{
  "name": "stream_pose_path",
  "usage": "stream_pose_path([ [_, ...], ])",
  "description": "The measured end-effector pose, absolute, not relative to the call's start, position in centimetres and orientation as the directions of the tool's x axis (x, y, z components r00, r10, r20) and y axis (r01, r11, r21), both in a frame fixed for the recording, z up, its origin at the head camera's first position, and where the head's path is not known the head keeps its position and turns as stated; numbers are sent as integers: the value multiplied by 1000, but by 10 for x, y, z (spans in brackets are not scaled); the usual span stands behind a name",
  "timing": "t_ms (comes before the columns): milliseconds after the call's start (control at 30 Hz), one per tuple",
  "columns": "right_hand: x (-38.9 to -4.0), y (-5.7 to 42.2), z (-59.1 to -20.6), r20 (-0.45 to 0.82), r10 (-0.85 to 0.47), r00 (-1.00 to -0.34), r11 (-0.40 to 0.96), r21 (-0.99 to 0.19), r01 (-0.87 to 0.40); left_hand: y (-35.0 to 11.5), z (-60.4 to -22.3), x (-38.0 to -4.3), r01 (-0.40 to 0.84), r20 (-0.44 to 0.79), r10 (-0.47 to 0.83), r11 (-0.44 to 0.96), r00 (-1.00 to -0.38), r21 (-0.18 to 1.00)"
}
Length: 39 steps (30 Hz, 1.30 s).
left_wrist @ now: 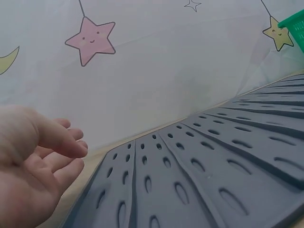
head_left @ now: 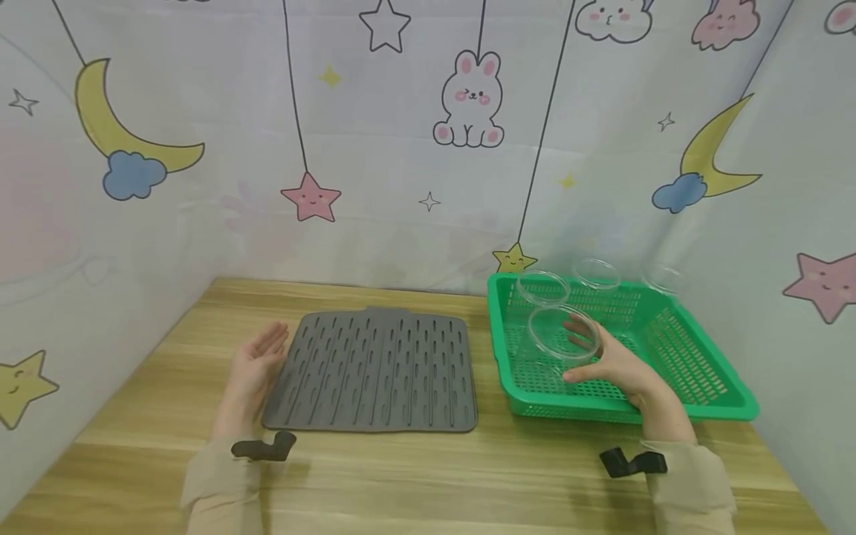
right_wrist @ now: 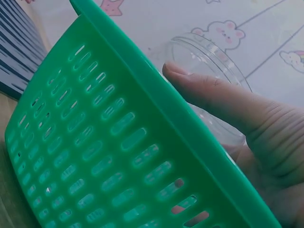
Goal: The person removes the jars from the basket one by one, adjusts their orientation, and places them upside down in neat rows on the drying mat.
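Observation:
My right hand (head_left: 618, 364) reaches into the green plastic basket (head_left: 631, 412) around a clear, round, open-topped jar (head_left: 565, 334), fingers on its far side and thumb on the near side. In the right wrist view the thumb (right_wrist: 213, 92) lies across the jar's clear wall (right_wrist: 204, 52); the basket's wall hides most of the other fingers. My left hand (head_left: 254, 364) is beside the left edge of a grey ribbed, slotted mat (head_left: 374, 371), palm inward and fingers loosely extended, holding nothing. The left wrist view shows that hand (left_wrist: 38, 161) just off the mat's edge.
More clear jars stand in the basket: one behind the gripped jar (head_left: 544, 290), one at the back (head_left: 597, 275) and one at the back right (head_left: 664, 280). The wooden table (head_left: 414, 475) meets a cartoon-printed curtain (head_left: 401, 148) behind and at both sides.

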State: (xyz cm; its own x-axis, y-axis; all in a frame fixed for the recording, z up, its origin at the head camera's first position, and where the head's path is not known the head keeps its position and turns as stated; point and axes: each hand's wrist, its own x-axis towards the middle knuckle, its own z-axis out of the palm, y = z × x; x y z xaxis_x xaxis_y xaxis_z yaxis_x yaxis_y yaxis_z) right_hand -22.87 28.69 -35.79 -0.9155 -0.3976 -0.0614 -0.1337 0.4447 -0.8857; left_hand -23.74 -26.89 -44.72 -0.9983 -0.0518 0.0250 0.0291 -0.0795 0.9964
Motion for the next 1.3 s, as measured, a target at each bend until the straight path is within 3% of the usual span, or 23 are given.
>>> stream_pose_path([
  [233, -226, 287, -357, -46, -377, -925, 452, -881, -140, -270, -456, -240, -69, -74, -36, -108, -997, 992],
  [800, -219, 279, -347, 51, -283, -958, 324, -935, -145, -268, -457, -239, -104, -112, -55, -127, -992, 986],
  [1300, -210, 275, -321, 139, -193, -971, 342, -918, -199, -268, -458, -241, -112, -123, -74, -143, -990, 983],
])
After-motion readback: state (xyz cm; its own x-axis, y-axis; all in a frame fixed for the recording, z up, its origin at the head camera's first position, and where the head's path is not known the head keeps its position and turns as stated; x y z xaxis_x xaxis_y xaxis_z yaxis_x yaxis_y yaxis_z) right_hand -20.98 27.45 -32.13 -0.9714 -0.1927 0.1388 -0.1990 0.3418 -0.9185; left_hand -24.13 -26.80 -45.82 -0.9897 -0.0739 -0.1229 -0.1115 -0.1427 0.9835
